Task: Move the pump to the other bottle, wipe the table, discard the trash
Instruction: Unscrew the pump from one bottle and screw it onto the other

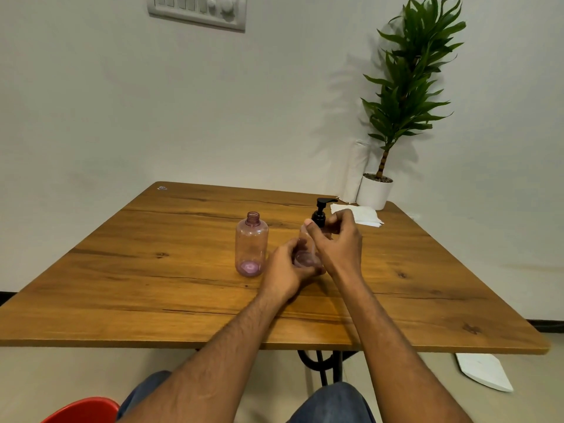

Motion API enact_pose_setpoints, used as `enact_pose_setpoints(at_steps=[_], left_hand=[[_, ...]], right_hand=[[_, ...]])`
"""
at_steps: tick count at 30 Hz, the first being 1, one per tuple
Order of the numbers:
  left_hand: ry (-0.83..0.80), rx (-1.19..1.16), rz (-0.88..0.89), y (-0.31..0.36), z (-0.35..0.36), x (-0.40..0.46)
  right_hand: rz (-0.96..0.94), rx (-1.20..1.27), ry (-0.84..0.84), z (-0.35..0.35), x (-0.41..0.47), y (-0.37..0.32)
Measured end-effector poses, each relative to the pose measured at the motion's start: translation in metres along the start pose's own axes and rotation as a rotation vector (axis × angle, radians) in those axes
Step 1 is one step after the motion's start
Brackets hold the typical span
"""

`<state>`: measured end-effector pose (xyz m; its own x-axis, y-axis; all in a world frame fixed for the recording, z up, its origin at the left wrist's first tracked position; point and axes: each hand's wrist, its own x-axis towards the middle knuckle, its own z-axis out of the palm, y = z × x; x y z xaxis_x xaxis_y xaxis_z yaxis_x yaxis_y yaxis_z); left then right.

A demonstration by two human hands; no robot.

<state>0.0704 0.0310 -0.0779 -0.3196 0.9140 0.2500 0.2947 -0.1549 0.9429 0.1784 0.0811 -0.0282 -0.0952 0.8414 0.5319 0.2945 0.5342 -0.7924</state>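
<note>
Black pump [320, 212] seated on a clear pink bottle [306, 254] mid-bench [128, 285], bottle base gripped by left hand [285, 267], right hand [338, 239] fingers closed around the pump collar, bottle largely hidden, second open-necked pink bottle [251, 244] just beside, upright.

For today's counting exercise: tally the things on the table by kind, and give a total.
Clear pink bottles: 2 (open bottle, held bottle)
Black pump: 1
Stack of white tissues: 1
Potted plant: 1
Total: 5
</note>
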Motion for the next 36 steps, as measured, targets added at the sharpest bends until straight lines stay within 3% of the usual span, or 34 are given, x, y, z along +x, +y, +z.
enact_pose_setpoints(at_steps=[19, 36], left_hand=[[0.016, 0.019, 0.005, 0.0016, 0.0021, -0.0005], [0.012, -0.011, -0.019, -0.0027, 0.0034, 0.0031]], right_hand=[[0.020, 0.109, -0.007, -0.0008, -0.0020, -0.0020], [0.016, -0.016, -0.025, 0.0004, 0.0025, -0.0003]])
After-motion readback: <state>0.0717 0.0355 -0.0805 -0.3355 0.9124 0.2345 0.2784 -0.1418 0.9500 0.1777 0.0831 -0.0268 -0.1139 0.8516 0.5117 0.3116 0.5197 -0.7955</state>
